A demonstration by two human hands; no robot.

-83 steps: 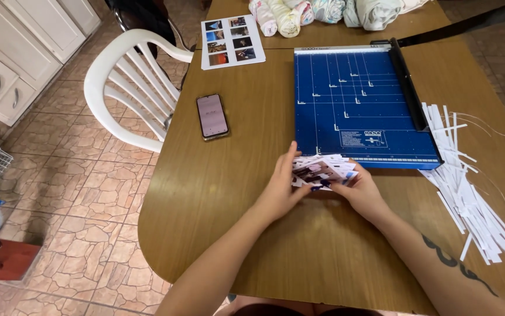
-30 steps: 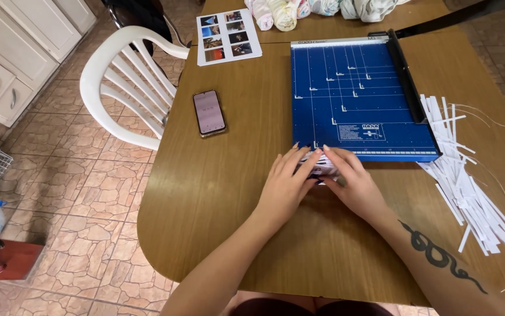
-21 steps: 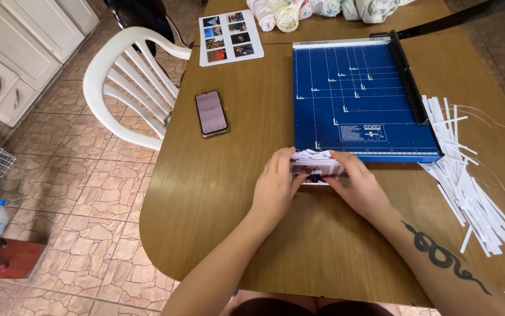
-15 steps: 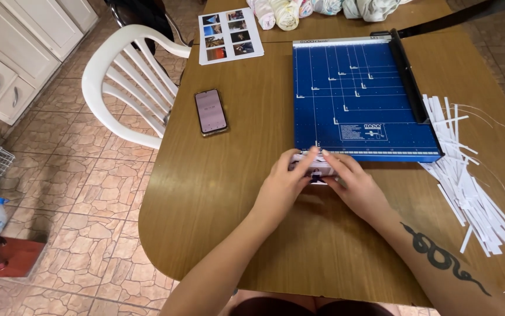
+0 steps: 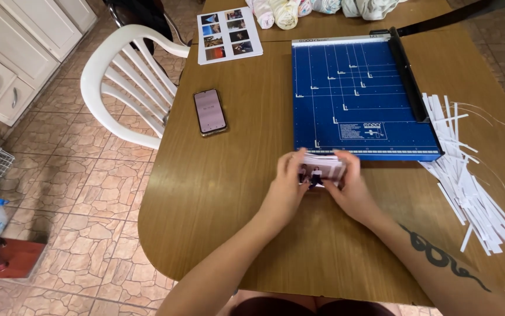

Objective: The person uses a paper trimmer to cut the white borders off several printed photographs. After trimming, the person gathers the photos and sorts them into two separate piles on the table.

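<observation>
Just below the middle of the frame we have both hands closed on a small stack of cut photo prints [image 5: 321, 169]; our left hand [image 5: 286, 190] presses its left edge and our right hand [image 5: 355, 190] its right edge, fingers curled round the sides, so the two hands are drawn in toward each other and clamped on the stack between them; the stack sits low over the wooden surface [image 5: 235, 175], just in front of the near edge of the blue paper trimmer [image 5: 360, 96], though we cannot tell whether its bottom edge touches the wood; the trimmer's bed lies bare, with its black blade arm [image 5: 407, 76] down along the right side; at the right of the frame a loose heap of white paper strips [image 5: 469, 181] spreads over the surface, which we judge to be offcuts, so a fair share of cutting looks done; at the upper middle an uncut sheet of small photos [image 5: 228, 34] lies flat beyond the trimmer's left corner, which suggests at least one sheet is left; a phone [image 5: 209, 111] rests face up left of the trimmer, well apart from our hands; rolled cloths [image 5: 317, 7] line the top edge; a white plastic chair [image 5: 129, 82] stands at the upper left, over the tiled floor [image 5: 71, 193].
</observation>
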